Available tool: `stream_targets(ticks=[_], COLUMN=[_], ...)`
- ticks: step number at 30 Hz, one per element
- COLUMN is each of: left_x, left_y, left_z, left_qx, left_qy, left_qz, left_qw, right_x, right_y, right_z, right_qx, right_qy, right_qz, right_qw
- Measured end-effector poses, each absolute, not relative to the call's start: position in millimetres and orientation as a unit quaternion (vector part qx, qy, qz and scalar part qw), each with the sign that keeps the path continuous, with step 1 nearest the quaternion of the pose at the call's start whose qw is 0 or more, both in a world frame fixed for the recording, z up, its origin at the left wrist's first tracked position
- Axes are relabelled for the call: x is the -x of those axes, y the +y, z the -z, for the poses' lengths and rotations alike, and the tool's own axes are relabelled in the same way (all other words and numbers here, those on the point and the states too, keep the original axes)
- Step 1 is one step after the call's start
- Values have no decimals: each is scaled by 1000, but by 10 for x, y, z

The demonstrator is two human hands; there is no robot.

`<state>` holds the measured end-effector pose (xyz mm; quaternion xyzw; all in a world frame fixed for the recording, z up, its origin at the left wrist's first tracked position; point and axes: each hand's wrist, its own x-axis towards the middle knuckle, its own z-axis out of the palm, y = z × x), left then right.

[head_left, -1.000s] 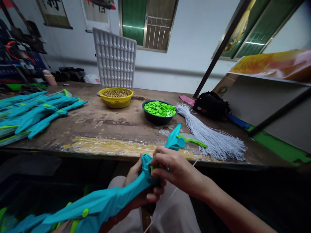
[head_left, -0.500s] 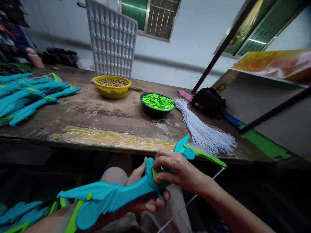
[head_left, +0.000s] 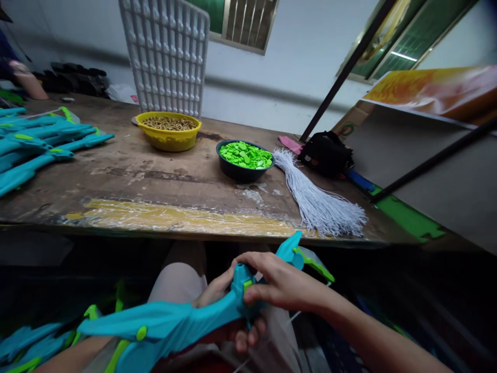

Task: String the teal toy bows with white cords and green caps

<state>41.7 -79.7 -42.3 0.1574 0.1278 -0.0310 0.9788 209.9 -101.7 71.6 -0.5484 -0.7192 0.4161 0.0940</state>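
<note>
A blue toy bow (head_left: 174, 321) with green end pieces lies across my lap, below the table edge. My left hand (head_left: 217, 290) is wrapped round its middle from beneath, with fingertips showing under the grip. On top, my right hand (head_left: 277, 280) holds the bow's centre, its thumb against a small green piece (head_left: 247, 285) at the side of the blue hub. Part of a white string (head_left: 295, 316) hangs from the bow's right tip.
On the table (head_left: 171, 181) stand a yellow bowl (head_left: 171, 140) of brass-coloured rings and a dark bowl (head_left: 244, 172) of green pieces. White strings (head_left: 322, 202) lie to the right. Blue bows (head_left: 39, 145) are piled left; more blue parts (head_left: 31, 342) lie low at left.
The view has shifted, so the table items sit further left and slightly higher. The bow has tilted in my hands, and my right fingers have moved over the top of its hub.
</note>
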Motion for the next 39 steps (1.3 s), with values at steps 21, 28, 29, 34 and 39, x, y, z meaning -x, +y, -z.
stream_targets(ticks=[21, 28, 29, 34, 39], left_x=[-347, -180, -164, -140, -172], left_y=[-1044, -955, -931, -852, -908], left_z=[569, 390, 358, 309, 327], left_qx=[-301, -329, -327, -317, -319], left_qy=[179, 206, 207, 205, 204], left_qz=[62, 45, 40, 24, 32], left_qw=[934, 920, 921, 926, 925], right_x=[-2176, -2148, -2133, -2088, -2113], right_y=[-1260, -1394, -1436, -1681, -1793], right_z=[-208, -156, -166, -223, -97], right_qx=[580, 515, 513, 481, 466], right_qy=[-590, -670, -682, -757, -793], right_qz=[-545, -509, -490, -375, -310], right_qw=[134, 161, 178, 234, 240])
